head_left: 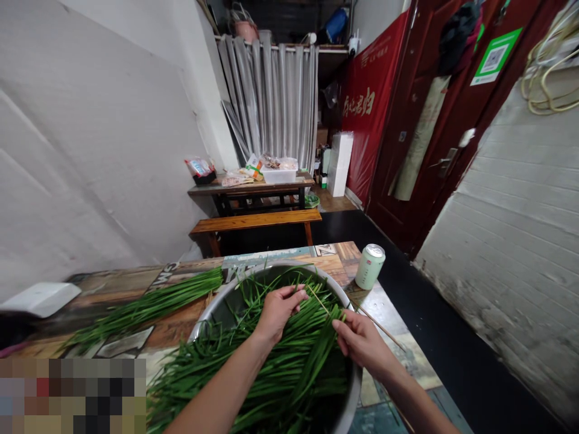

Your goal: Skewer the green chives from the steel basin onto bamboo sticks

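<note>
A large metal basin (210,313) stands on the table, heaped with long green garlic chives (280,367). Over the pile, my left hand (278,310) is closed in a pinch, its thumb and forefinger beside one end of a thin straw-coloured stick (319,299). What lies between those fingertips is too small to make out. My right hand (359,337), at the basin's right rim, is closed on the ends of a few chives, whose blades hang down toward me. The stick slants from near my left fingertips toward the chives in my right hand.
A bundle of chives (154,304) lies on the table left of the basin. Beyond the right rim stand a pale green can (370,267) and another thin stick (384,331). Behind are a wooden bench (256,222) and a second table with a white tub (280,175).
</note>
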`<control>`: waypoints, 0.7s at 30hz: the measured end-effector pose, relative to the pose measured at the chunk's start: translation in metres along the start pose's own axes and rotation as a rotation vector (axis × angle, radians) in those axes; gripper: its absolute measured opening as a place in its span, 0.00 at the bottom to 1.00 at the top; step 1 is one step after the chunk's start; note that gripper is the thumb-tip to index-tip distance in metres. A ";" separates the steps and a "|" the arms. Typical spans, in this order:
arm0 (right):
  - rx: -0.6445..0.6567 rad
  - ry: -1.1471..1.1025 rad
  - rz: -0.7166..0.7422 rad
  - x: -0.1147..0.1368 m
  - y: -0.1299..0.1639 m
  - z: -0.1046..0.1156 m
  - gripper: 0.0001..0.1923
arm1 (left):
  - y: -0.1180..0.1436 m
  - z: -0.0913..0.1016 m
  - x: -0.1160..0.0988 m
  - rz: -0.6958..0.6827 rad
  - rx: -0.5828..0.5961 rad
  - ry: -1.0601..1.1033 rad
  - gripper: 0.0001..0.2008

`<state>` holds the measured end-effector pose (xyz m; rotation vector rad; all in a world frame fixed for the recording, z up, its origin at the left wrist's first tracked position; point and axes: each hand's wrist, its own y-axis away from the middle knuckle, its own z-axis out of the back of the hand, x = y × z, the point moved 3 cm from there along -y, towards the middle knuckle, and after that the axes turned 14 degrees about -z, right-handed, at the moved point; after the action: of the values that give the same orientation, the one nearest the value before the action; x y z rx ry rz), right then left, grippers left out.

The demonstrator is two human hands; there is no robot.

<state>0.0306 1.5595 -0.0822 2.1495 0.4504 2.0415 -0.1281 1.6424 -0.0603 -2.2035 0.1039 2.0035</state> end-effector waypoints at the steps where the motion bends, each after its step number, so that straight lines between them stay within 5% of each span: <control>1: 0.002 -0.003 0.005 0.000 -0.001 0.000 0.18 | 0.000 0.000 0.000 -0.001 0.001 0.001 0.20; 21: 0.020 -0.043 -0.058 0.006 0.000 -0.002 0.22 | -0.002 0.000 0.002 -0.146 0.020 -0.204 0.17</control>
<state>0.0291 1.5611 -0.0763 2.1602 0.5235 1.9650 -0.1281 1.6446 -0.0618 -1.9211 -0.0606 2.1195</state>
